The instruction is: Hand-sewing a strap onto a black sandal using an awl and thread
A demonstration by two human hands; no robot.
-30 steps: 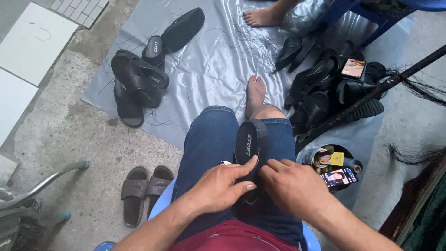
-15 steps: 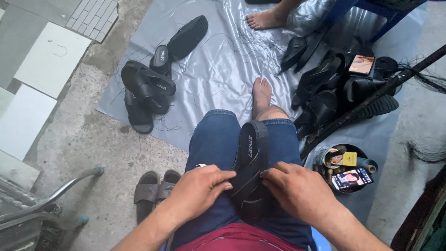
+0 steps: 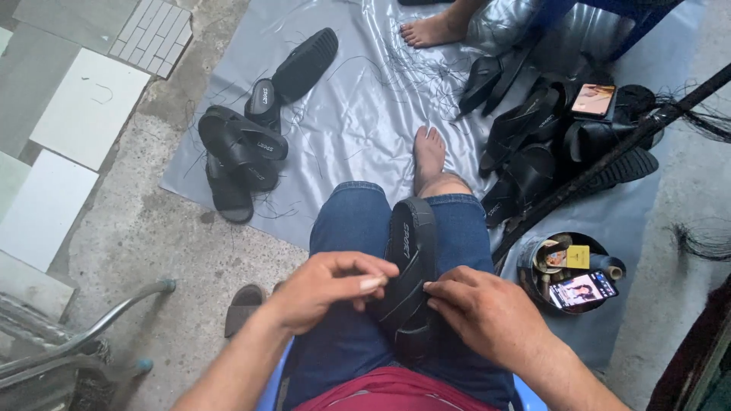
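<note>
Rough concrete floor (image 3: 152, 236) runs under a grey plastic sheet (image 3: 358, 129), with pale tiles (image 3: 84, 106) off to the far left of the fingers. On the lap, across blue jeans (image 3: 350, 221), lies a black sandal (image 3: 411, 266), its toe end pointing away from the body and its strap end down between both hands. The left hand (image 3: 327, 289) rests on the sandal's left edge; its fingers (image 3: 373, 283) are curled loosely, thumb and forefinger pinched together at the strap, though I cannot tell whether anything thin is caught between them. The right hand (image 3: 487, 312) sits just right of the strap, fingers bent and their tips pressing on the sandal, not wrapped around it.

Beyond the fingertips, a bare foot (image 3: 429, 156) rests on the sheet. Far ahead and left of the fingers is a pile of 4 or so black sandals (image 3: 244, 144), with 1 more sandal (image 3: 304, 65) lying sole up past them. Ahead and right is a bigger heap of black sandals (image 3: 548, 144) with a phone (image 3: 594, 99) on top. Just right of the right hand stands a round tin (image 3: 533, 274) holding small items, a second phone (image 3: 582, 289) lying across it. A dark pole (image 3: 609, 156) slants above the tin. Another person's bare foot (image 3: 430, 30) shows at the top edge. Below the left hand, a brown sandal (image 3: 244, 304) lies on the floor, and a metal chair frame (image 3: 84, 335) sits further left.
</note>
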